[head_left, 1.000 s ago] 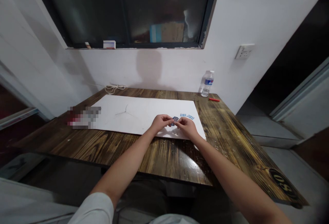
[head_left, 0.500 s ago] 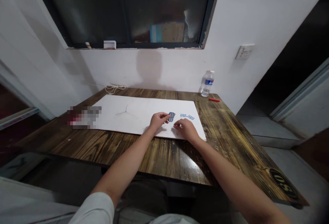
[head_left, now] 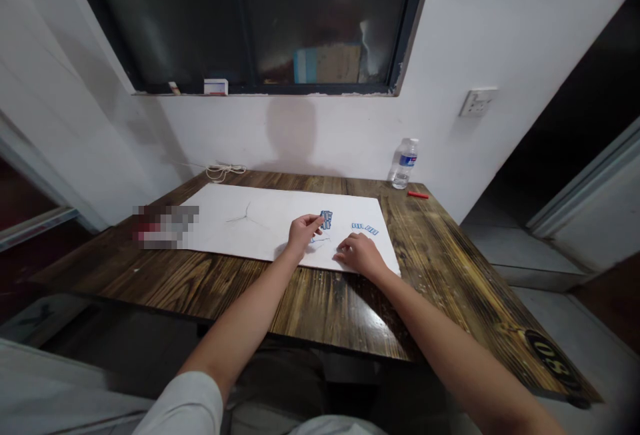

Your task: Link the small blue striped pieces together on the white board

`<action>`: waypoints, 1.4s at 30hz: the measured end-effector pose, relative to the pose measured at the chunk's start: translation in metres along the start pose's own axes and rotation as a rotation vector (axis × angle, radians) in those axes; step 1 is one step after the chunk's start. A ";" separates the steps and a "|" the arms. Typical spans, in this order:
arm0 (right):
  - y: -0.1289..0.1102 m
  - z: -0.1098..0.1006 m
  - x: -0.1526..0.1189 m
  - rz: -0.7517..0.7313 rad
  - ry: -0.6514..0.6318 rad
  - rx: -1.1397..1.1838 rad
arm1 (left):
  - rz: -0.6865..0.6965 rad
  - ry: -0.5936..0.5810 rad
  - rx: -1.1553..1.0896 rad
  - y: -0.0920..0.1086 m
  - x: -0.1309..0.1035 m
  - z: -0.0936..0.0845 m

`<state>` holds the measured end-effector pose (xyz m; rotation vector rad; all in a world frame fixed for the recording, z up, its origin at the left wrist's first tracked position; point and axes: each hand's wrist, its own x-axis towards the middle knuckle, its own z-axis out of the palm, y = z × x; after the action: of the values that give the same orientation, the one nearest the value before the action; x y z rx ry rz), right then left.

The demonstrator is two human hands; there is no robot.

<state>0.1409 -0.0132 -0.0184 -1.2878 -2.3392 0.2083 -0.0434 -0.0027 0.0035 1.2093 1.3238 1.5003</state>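
Observation:
My left hand pinches a small flat blue-and-dark patterned piece between thumb and fingers, holding it above a white board. Under it, a bit of blue and a thin dark line show on the board, partly hidden by the hand. My right hand rests low over the board's right end, its fingers bent and slightly apart, with nothing visible in them. Just beyond it lie two small blue-and-white striped pieces, one beside the other.
The board lies on a dark wooden table. Thin branching lines mark its left half. A water bottle and a red pen-like stick are at the back right. A coiled white cable lies back left, near the wall.
My left hand has moved slightly left and up with the patterned piece, which now stands more upright. My right hand has barely shifted.

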 end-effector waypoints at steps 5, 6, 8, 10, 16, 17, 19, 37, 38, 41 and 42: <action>0.001 0.004 0.003 0.056 -0.007 0.006 | 0.013 -0.013 -0.002 -0.001 0.000 0.001; 0.001 0.005 0.004 0.070 -0.012 0.008 | 0.016 -0.015 0.000 -0.002 0.000 0.001; 0.000 0.005 0.005 0.091 -0.018 0.024 | 0.018 -0.018 0.008 -0.003 0.001 0.000; -0.001 0.005 0.005 0.093 -0.011 0.058 | 0.018 -0.020 0.013 -0.004 0.001 0.000; 0.000 0.007 0.003 -0.016 0.027 0.261 | 0.022 -0.020 -0.001 -0.004 0.001 0.000; 0.001 0.007 0.002 -0.027 0.026 0.291 | 0.025 -0.020 -0.001 -0.004 0.001 0.000; 0.002 0.007 0.003 -0.039 0.047 0.337 | 0.032 -0.021 -0.003 -0.004 0.001 0.000; -0.003 -0.012 0.001 0.009 0.387 0.720 | -0.008 -0.031 -0.001 -0.001 -0.001 0.000; -0.003 -0.013 0.001 0.011 0.387 0.731 | -0.009 -0.034 0.000 0.000 -0.002 0.000; -0.004 -0.014 0.001 0.027 0.383 0.771 | -0.011 -0.045 0.005 0.000 -0.003 0.002; -0.004 -0.013 0.001 0.038 0.390 0.785 | -0.011 -0.049 0.007 0.000 -0.003 0.003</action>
<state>0.1433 -0.0158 -0.0048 -0.8695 -1.6343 0.7296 -0.0398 -0.0050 0.0032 1.2330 1.3023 1.4508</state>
